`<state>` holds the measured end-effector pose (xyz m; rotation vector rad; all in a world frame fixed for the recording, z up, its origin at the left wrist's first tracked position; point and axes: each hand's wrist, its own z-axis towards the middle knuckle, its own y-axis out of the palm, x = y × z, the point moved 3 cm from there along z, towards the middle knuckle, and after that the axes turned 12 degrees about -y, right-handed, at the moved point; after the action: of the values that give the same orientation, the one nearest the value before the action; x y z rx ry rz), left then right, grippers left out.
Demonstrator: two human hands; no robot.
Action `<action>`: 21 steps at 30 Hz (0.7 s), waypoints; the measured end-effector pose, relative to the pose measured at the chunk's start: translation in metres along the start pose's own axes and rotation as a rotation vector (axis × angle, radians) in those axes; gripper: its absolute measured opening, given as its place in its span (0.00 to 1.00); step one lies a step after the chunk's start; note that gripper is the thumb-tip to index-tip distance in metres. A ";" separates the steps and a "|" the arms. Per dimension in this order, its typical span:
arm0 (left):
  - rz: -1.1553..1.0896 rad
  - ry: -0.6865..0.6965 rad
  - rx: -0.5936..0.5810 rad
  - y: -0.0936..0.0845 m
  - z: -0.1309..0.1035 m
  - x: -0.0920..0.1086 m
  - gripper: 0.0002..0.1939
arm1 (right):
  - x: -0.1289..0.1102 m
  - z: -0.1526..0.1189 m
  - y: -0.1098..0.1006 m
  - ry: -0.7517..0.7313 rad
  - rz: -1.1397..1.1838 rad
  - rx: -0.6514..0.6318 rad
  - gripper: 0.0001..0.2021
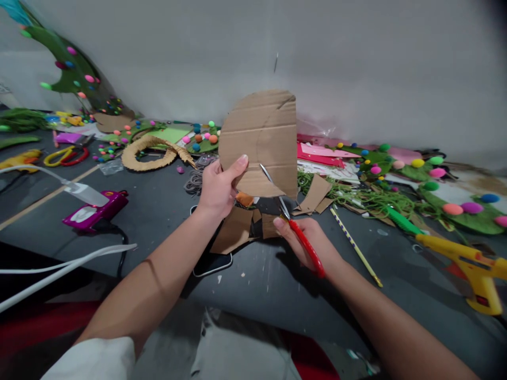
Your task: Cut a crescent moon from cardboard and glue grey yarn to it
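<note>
Cardboard sheet (263, 140): brown, corrugated, left edge rounded, right edge straight, a curved line drawn across its face. Held upright above the dark grey surface (257, 279), just before the pale wall, long axis near vertical.

Left hand (217, 187): fingers clamped on the sheet's lower left edge, thumb on the near face.

Right hand (307, 240): fingers closed round the red handles of the scissors (291, 221). Steel blades point up and left, parted at the sheet's lower edge, long axis diagonal.

Cardboard offcuts (237, 227): flat, angular, lying under the hands, partly over a dark phone (209, 264).

Yellow glue gun (471, 266): plastic, far right, well apart from the hands.

Pencil (354, 245): thin, striped, diagonal, near the right hand.

Woven ring (148, 153): tan, rope-textured, left of the sheet.

Pom-poms (451, 208): round, fuzzy, many colours, on green felt along the wall.

Open room: bare surface near the front edge, between both forearms.
</note>
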<state>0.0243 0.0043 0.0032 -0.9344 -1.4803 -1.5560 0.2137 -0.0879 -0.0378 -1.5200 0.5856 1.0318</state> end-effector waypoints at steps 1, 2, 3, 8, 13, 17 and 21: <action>0.006 0.003 0.002 -0.001 0.000 0.000 0.19 | 0.000 0.000 0.000 -0.006 0.000 0.003 0.34; 0.012 0.008 0.005 -0.001 0.001 0.000 0.19 | 0.000 0.000 0.000 -0.006 0.001 0.003 0.34; 0.020 0.014 0.007 -0.002 0.002 0.000 0.19 | 0.001 0.000 0.000 0.002 0.005 0.001 0.34; 0.052 0.016 0.022 -0.003 0.003 -0.001 0.21 | -0.001 -0.001 -0.006 0.055 0.114 -0.050 0.34; 0.033 -0.050 -0.030 -0.002 0.003 -0.003 0.23 | -0.012 -0.003 -0.012 0.052 0.279 -0.154 0.34; 0.039 -0.046 -0.021 -0.003 0.004 -0.004 0.22 | -0.014 -0.005 -0.017 0.035 0.261 -0.190 0.33; 0.080 -0.034 0.010 -0.006 0.006 -0.003 0.21 | -0.012 -0.006 -0.016 0.050 0.244 -0.196 0.33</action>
<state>0.0201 0.0104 -0.0022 -1.0066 -1.4558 -1.4803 0.2229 -0.0922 -0.0192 -1.6781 0.7362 1.2703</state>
